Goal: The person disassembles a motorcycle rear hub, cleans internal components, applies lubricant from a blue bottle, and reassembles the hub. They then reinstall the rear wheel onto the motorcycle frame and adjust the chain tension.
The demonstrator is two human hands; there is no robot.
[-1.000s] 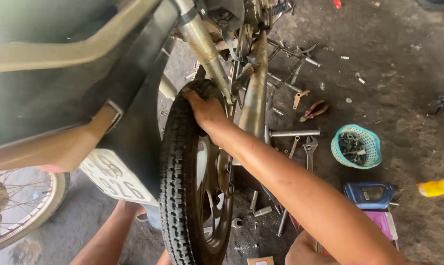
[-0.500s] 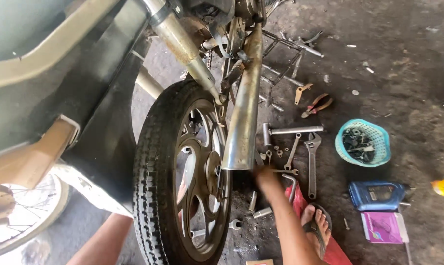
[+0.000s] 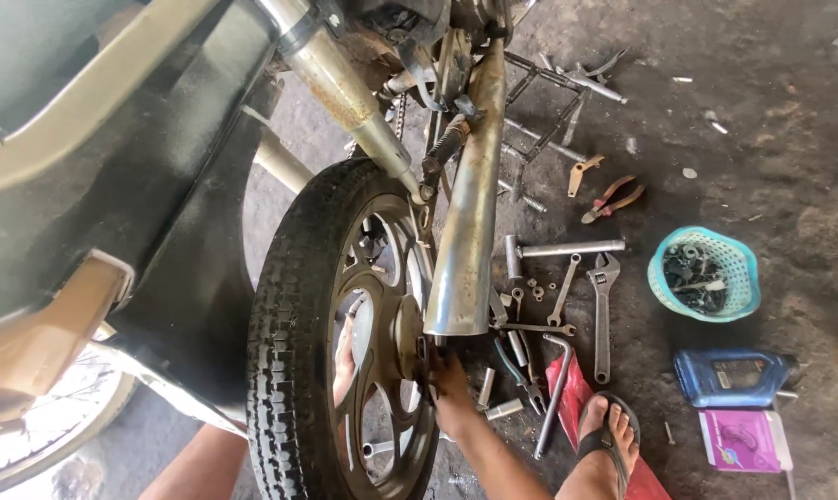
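Note:
A motorcycle's rear wheel (image 3: 294, 352), with a black tyre and dark cast spokes, stands upright in the middle. My right hand (image 3: 451, 393) reaches up from below to the hub (image 3: 405, 338), just under the open end of the steel exhaust pipe (image 3: 465, 231). Its fingers are bunched around the axle end there. My left hand (image 3: 345, 347) shows only partly through the spokes, on the far side of the wheel, and its grip is hidden. My left forearm (image 3: 196, 463) runs under the tyre.
Spanners, sockets and an adjustable wrench (image 3: 602, 315) lie on the concrete right of the wheel. Further right are pliers (image 3: 611, 199), a teal basket (image 3: 706, 273) of small parts and a blue oil bottle (image 3: 729, 378). My sandalled foot (image 3: 609, 444) rests on a red cloth. The motorcycle's body (image 3: 113, 185) overhangs on the left.
My right hand has left the top of the tyre and come down to the hub under the exhaust end. The view has shifted, so the tool-strewn floor shows more.

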